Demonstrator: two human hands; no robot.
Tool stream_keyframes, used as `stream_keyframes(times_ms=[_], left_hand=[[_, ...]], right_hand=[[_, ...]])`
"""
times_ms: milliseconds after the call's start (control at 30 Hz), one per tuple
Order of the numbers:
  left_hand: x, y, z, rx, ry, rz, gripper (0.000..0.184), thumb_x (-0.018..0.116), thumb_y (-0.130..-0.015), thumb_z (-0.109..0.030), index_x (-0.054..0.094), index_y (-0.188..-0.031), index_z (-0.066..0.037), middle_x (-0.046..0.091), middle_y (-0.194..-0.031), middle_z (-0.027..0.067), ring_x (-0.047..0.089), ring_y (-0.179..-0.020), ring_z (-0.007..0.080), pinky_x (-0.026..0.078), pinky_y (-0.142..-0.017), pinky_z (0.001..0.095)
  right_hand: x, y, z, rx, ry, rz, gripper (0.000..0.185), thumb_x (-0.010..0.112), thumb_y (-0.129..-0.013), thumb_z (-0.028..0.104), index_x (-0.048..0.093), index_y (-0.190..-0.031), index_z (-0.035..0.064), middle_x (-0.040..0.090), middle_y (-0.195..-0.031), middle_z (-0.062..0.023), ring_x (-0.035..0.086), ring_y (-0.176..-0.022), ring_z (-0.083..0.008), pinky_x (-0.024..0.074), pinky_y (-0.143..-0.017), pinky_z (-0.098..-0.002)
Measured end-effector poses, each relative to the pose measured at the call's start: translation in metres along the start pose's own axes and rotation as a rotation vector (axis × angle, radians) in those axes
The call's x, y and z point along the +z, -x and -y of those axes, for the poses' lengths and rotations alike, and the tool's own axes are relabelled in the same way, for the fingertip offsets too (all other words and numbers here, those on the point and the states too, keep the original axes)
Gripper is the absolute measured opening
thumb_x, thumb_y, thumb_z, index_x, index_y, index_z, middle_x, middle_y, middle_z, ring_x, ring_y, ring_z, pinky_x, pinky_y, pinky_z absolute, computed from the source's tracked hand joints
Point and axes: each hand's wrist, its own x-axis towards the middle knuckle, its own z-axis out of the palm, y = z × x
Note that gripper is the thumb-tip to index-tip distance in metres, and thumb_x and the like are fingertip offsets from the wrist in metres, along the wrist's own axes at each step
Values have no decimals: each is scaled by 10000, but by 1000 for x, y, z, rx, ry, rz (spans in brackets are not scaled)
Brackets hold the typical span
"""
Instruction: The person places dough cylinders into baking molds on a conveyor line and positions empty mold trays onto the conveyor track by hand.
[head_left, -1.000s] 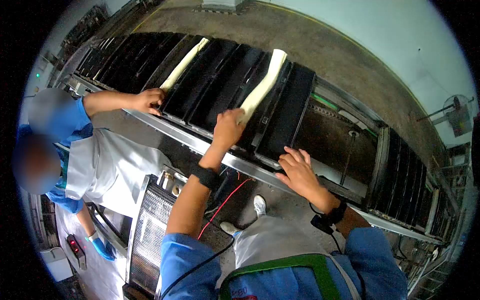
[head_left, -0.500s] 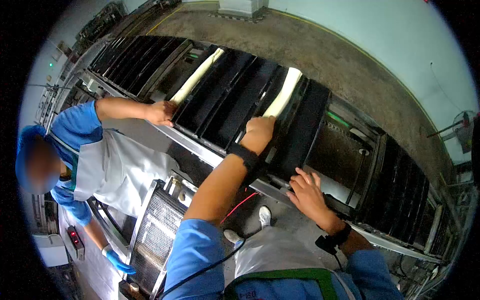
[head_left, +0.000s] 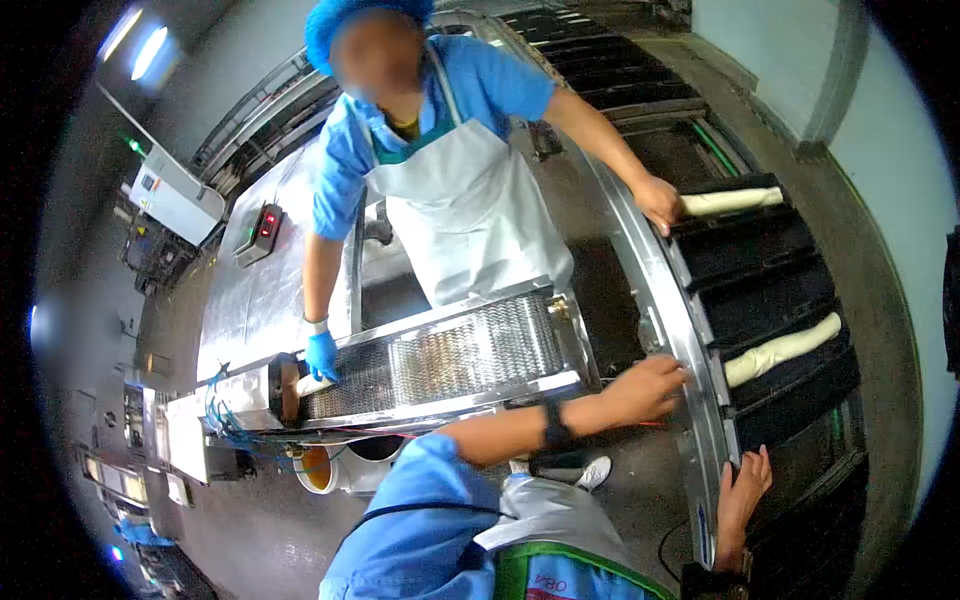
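My left hand point(head_left: 650, 388) is empty beside the conveyor's metal side rail point(head_left: 655, 285), fingers loosely bent and partly apart. A long pale dough roll point(head_left: 783, 350) lies in a black trough point(head_left: 790, 405) beyond it, apart from my fingers. Lower down, my right hand point(head_left: 742, 492) rests at the near edge of the black troughs, fingers stretched and holding nothing. A second dough roll point(head_left: 732, 202) lies in a farther trough, its near end at a co-worker's bare hand point(head_left: 657, 204).
The co-worker's blue-gloved hand point(head_left: 320, 355) touches a pale piece on a mesh belt point(head_left: 450, 355), left of me. Behind it stand a metal table point(head_left: 270, 290) and a small box with a red display point(head_left: 262, 232). White buckets point(head_left: 318, 468) stand below the belt.
My left hand has let go of the near dough roll and drawn back toward the rail. The view has swung left, bringing the mesh belt and co-worker into the middle.
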Motion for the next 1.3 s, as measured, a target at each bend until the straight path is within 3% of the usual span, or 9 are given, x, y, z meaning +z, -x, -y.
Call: stream_keyframes(times_ms=[167, 200, 300, 433, 567, 667, 800, 1033, 1300], left_hand=[[-61, 167, 57, -604, -92, -9, 311, 572, -707, -130, 502, -1002, -63, 474, -1046, 153, 444, -965, 329, 352, -836, 393], [-72, 202, 59, -574, -206, -137, 279, 562, -703, -114, 518, -971, -54, 504, -927, 134, 473, -904, 313, 386, -783, 380], [-87, 309, 81, -772, -309, -368, 250, 561, -707, -134, 529, -945, -66, 511, -978, 135, 471, -912, 311, 373, -785, 379], [-109, 378, 71, -1042, -145, -555, 199, 535, -705, -132, 556, -887, -57, 542, -889, 159, 485, -873, 322, 370, -782, 378], [-115, 406, 68, -1196, -87, -576, 269, 533, -693, -170, 555, -920, -27, 555, -828, 151, 524, -797, 274, 412, -698, 341], [-101, 452, 106, -1164, 103, -748, 296, 519, -694, -147, 543, -941, 13, 559, -922, 188, 537, -871, 276, 414, -767, 325], [-119, 453, 100, -1116, -194, -809, 301, 543, -687, -181, 535, -965, -64, 488, -925, 184, 472, -890, 329, 384, -775, 368], [-126, 497, 146, -1435, -157, -1160, 496, 594, -653, -182, 416, -1092, -34, 391, -1082, 212, 369, -1017, 338, 312, -870, 371], [-164, 494, 145, -1739, -181, -1188, 598, 591, -657, -280, 357, -1160, -57, 299, -1169, 210, 322, -1070, 348, 283, -903, 387]], right_hand=[[25, -2, 8, 100, -27, -72, 277, 499, -794, 176, 469, -956, -47, 453, -1035, -166, 288, -1149, -296, 238, -890, -475], [27, -2, 9, 106, -20, -80, 277, 499, -794, 176, 469, -956, -47, 453, -1035, -166, 288, -1149, -296, 238, -890, -475], [33, -5, 13, 149, 0, -56, 281, 498, -799, 181, 470, -958, -49, 457, -1031, -175, 290, -1150, -302, 247, -881, -479], [37, -9, 16, 134, 14, -122, 286, 508, -796, 190, 486, -961, -42, 455, -1076, -184, 321, -1133, -302, 250, -877, -478], [54, -20, 5, 125, 74, -67, 297, 516, -794, 202, 496, -979, -29, 426, -1143, -185, 339, -1126, -280, 253, -881, -464], [44, -23, 13, 132, 95, -5, 358, 457, -823, 263, 483, -1023, -33, 421, -1157, -197, 345, -1119, -296, 249, -878, -472], [58, -24, 4, 136, 196, -48, 369, 440, -827, 288, 486, -1028, -17, 432, -1156, -179, 364, -1105, -289, 258, -871, -468], [51, -24, -5, 135, 222, -17, 380, 434, -826, 313, 488, -1056, 15, 427, -1167, -170, 373, -1104, -283, 266, -859, -470], [56, -24, -18, 196, 261, 25, 404, 419, -836, 316, 484, -1079, 0, 440, -1164, -154, 382, -1101, -271, 273, -860, -458]])
